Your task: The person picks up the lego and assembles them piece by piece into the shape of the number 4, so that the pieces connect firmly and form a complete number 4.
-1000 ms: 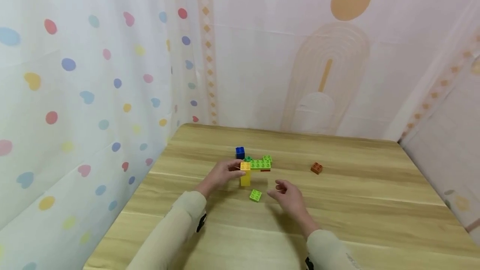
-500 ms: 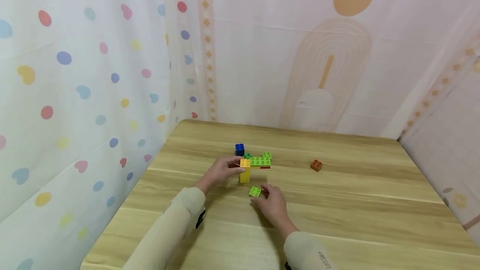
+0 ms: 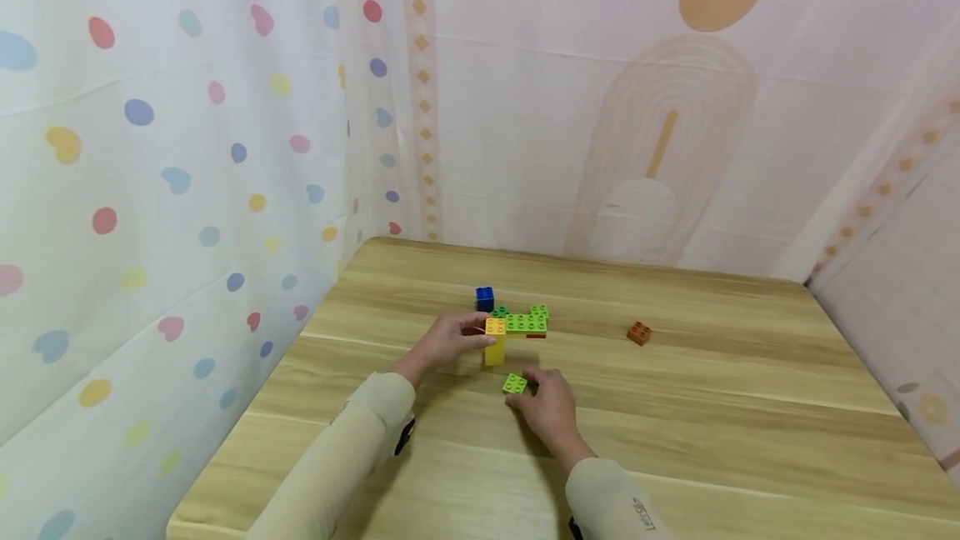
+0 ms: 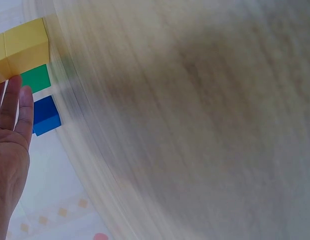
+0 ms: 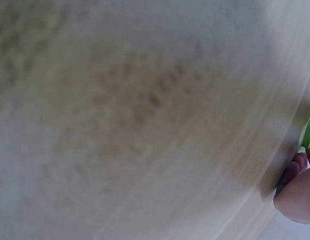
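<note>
My left hand (image 3: 447, 340) holds a stack of yellow toy bricks (image 3: 495, 351) by its upper part, the thumb in front and the fingers behind. A lime-green brick bar (image 3: 527, 322) reaches right from the top of the stack, with a bit of red under its end. In the left wrist view the fingers lie against the yellow bricks (image 4: 27, 42). My right hand (image 3: 551, 411) pinches a small lime-green square brick (image 3: 514, 384) on the table, just in front of the stack. Only an edge of a green brick (image 5: 309, 131) shows in the right wrist view.
Behind the stack stand a blue brick (image 3: 485, 299), a dark green brick (image 3: 501, 312) and another lime brick (image 3: 539, 310). An orange-brown brick (image 3: 639, 333) lies farther right on the wooden table (image 3: 720, 407). Patterned curtains (image 3: 510, 107) hang at the back and left.
My right hand has come left from beside the small lime brick and now has thumb and fingers at its sides. The left hand stays on the yellow stack.
</note>
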Demonstrator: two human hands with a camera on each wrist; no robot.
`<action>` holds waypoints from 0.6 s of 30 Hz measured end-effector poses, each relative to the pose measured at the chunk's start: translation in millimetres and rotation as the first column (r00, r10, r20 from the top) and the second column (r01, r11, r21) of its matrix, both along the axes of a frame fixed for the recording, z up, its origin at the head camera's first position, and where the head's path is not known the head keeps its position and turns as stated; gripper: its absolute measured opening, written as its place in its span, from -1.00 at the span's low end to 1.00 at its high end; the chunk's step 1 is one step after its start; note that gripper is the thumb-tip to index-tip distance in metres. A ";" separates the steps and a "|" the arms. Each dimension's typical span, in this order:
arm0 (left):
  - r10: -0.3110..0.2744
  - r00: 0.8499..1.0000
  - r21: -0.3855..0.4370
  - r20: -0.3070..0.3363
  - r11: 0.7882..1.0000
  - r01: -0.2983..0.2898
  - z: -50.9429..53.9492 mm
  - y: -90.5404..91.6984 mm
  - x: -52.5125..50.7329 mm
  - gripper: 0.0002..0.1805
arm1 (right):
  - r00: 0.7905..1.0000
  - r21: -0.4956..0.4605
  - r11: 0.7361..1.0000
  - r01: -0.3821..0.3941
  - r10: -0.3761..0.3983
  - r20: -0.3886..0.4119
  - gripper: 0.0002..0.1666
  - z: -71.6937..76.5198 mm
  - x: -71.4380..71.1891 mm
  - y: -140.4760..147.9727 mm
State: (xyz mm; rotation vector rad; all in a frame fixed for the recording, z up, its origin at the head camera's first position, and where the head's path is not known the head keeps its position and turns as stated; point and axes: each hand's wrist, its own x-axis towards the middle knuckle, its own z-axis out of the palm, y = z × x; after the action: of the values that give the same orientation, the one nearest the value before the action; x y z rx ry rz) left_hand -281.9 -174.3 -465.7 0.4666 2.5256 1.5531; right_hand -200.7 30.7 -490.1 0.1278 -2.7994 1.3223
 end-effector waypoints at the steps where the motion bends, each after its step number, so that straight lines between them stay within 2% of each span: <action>1: -0.002 1.000 0.002 -0.001 1.000 0.002 0.5 -0.1 0.5 -0.54 | 1.000 0.008 1.000 -0.001 0.001 -0.005 -0.50 0.6 0.1 -0.3; 11: -0.004 1.000 -0.016 0.004 1.000 0.005 3.5 0.9 -0.2 -0.57 | 0.998 0.021 1.000 -0.021 0.022 -0.051 -0.59 1.0 1.2 1.1; 18: 0.000 1.000 -0.030 0.014 1.000 0.000 2.0 -1.2 -2.2 -0.59 | 0.994 0.012 0.995 -0.095 0.095 -0.044 -0.62 1.2 2.3 3.8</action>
State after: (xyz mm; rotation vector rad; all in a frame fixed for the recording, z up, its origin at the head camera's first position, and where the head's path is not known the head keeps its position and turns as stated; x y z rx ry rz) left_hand -284.1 -175.6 -463.6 0.4507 2.5348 1.5111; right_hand -198.4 34.5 -488.9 0.2908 -2.7944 1.3077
